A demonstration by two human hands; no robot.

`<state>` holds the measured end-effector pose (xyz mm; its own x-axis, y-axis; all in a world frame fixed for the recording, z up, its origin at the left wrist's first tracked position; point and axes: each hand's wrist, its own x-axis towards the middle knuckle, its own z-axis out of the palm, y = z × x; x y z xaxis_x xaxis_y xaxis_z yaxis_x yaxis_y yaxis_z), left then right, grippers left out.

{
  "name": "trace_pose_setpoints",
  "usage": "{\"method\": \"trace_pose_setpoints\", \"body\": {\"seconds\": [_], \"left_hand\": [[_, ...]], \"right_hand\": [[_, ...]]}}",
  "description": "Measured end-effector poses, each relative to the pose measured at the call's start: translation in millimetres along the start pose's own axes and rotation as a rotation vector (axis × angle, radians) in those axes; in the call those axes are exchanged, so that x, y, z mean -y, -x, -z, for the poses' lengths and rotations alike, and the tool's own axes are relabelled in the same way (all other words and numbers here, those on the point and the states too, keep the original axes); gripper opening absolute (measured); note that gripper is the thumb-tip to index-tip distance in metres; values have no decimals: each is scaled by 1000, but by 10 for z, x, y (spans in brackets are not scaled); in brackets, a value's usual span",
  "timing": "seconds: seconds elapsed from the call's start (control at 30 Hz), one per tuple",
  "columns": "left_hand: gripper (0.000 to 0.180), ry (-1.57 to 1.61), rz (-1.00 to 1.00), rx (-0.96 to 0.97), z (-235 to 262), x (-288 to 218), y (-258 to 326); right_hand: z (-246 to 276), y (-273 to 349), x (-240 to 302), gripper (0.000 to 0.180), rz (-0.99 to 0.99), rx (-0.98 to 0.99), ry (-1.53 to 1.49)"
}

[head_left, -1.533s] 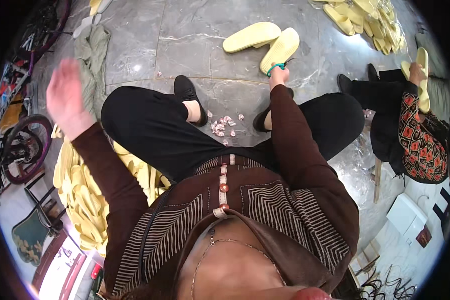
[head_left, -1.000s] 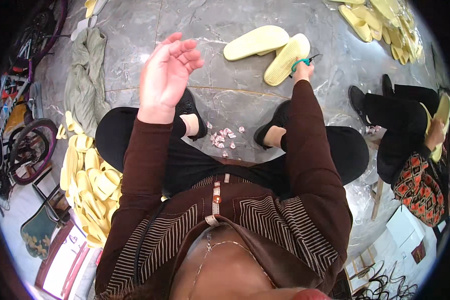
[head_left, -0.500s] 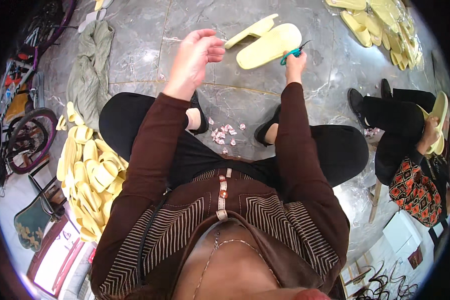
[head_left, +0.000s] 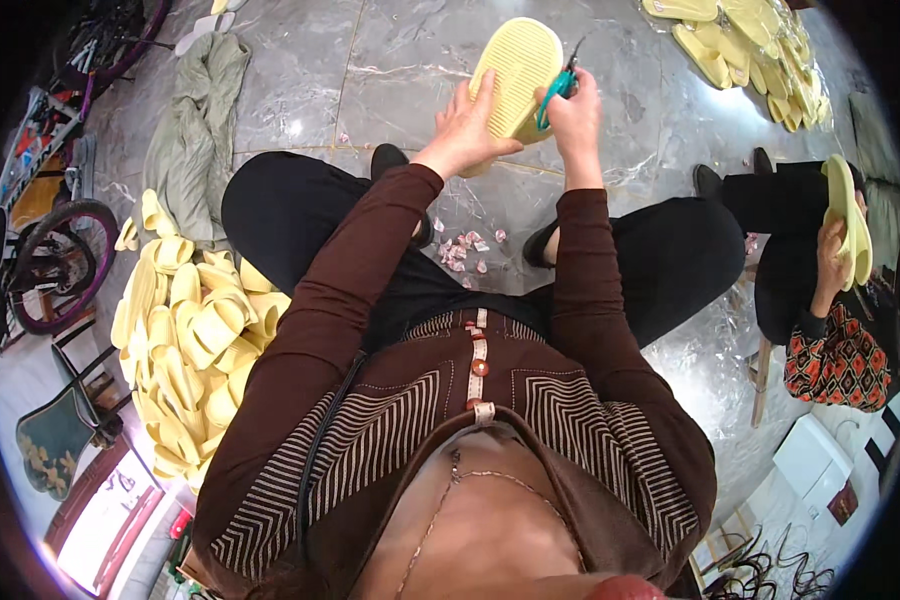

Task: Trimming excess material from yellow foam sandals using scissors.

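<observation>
A pale yellow slipper [head_left: 518, 70] is held up in front of me, ribbed sole toward the camera. My left hand [head_left: 467, 125] grips its lower left edge. My right hand [head_left: 573, 110] holds small green-handled scissors [head_left: 558, 85] against the slipper's right edge. Small pink scraps [head_left: 465, 250] lie on the marble floor between my shoes.
A heap of yellow slippers [head_left: 185, 340] lies at my left, another pile [head_left: 745, 40] at the far right. A green cloth [head_left: 195, 130] and bicycles [head_left: 45, 250] are at left. A seated person [head_left: 830, 300] at right holds a yellow slipper [head_left: 845, 215].
My left hand swung in from the far left and took hold of the slipper. The slipper came off the floor and now stands raised between both hands.
</observation>
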<state>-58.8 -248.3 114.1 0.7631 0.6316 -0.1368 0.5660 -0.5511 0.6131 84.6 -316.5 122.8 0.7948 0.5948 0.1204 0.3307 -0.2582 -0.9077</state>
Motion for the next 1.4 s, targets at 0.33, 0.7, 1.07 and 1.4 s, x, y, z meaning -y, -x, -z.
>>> {"method": "trace_pose_setpoints", "body": {"seconds": [0.33,0.7,1.07,1.4], "left_hand": [[67,1104,95,32,746,91,11],[76,1452,-55,251,1626,-295,312],[89,1439,-95,343,1699,-225,528],[89,1421,-65,408,1629,-169,560]], "right_hand": [[436,63,154,36,-342,370,-769],[281,393,514,52,-140,835,-1095],[374,427,678,54,-151,1021,-1133],[290,461,575,45,-196,979,-1189]]}}
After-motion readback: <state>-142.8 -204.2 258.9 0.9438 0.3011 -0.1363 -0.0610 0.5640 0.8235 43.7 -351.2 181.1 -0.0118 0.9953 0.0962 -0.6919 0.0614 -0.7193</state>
